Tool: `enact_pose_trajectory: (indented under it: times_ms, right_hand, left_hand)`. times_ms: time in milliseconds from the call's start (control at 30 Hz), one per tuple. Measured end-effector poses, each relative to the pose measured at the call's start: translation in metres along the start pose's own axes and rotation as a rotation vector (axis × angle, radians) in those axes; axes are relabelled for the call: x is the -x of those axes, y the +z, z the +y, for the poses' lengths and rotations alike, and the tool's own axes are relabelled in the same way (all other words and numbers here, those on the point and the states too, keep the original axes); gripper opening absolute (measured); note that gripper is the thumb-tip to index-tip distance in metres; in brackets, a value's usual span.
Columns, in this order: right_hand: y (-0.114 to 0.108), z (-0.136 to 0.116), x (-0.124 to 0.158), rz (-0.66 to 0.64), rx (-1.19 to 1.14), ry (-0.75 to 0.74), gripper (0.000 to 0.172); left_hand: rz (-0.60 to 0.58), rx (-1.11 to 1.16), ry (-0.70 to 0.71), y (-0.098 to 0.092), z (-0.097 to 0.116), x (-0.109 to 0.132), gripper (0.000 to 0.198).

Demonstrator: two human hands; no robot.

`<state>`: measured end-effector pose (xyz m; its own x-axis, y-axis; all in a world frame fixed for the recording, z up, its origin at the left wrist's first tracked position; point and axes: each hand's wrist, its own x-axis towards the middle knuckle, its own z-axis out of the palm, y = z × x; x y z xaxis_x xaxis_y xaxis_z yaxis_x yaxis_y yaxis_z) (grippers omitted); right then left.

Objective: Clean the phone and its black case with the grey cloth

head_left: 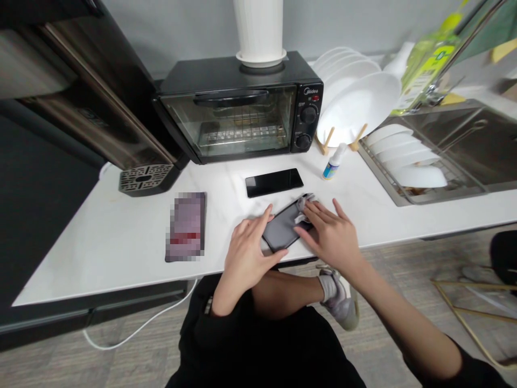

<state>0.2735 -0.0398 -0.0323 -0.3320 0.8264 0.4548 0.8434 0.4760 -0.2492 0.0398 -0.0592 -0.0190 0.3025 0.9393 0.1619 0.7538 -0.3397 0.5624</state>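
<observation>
A dark smartphone (283, 226) lies slanted on the white counter near its front edge. My left hand (248, 245) grips the phone's left end, thumb at the near edge and fingers at the far one. With my right hand (333, 231) I press a small crumpled grey-white wipe (301, 218) onto the right part of its screen, the fingers partly covering it. Just behind lies a second black phone (274, 183), its screen dark. A small white spray bottle (335, 161) with a blue label stands upright to the right.
A blurred-out phone-like device (186, 226) lies at the left. A black toaster oven (238, 118) stands behind, carrying a white pot (260, 32). White plates (359, 102) lean in a wooden rack, beside a sink (464, 124) with bowls. A coffee-machine-like appliance (121, 118) is at left.
</observation>
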Motion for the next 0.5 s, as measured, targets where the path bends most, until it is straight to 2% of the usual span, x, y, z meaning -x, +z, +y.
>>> enact_pose_trajectory:
  times_ms: [133,233,300,367,433,500]
  right_hand:
    - [0.013,-0.057,0.0,-0.115,-0.247,-0.139,0.06]
    - [0.009,-0.072,0.01,-0.17,-0.306,-0.18,0.063]
    - [0.001,-0.058,0.016,-0.189,-0.266,-0.165,0.049]
    - [-0.008,-0.032,0.018,-0.18,-0.179,-0.14,0.042]
    - [-0.014,-0.006,0.016,-0.136,-0.061,-0.09,0.043]
    - [-0.014,0.01,0.011,-0.102,0.025,-0.039,0.047]
  left_hand:
    - [0.026,0.004,0.003,0.003,-0.005,0.003,0.097]
    - [0.043,-0.013,-0.014,0.004,-0.006,0.005,0.096]
    - [0.032,-0.011,-0.021,0.003,-0.004,0.005,0.099]
    - [0.034,-0.007,-0.02,0.001,-0.002,0.004,0.102]
    - [0.037,-0.005,-0.019,0.0,0.001,0.002,0.103]
    - [0.037,-0.014,-0.013,-0.001,0.002,0.001,0.102]
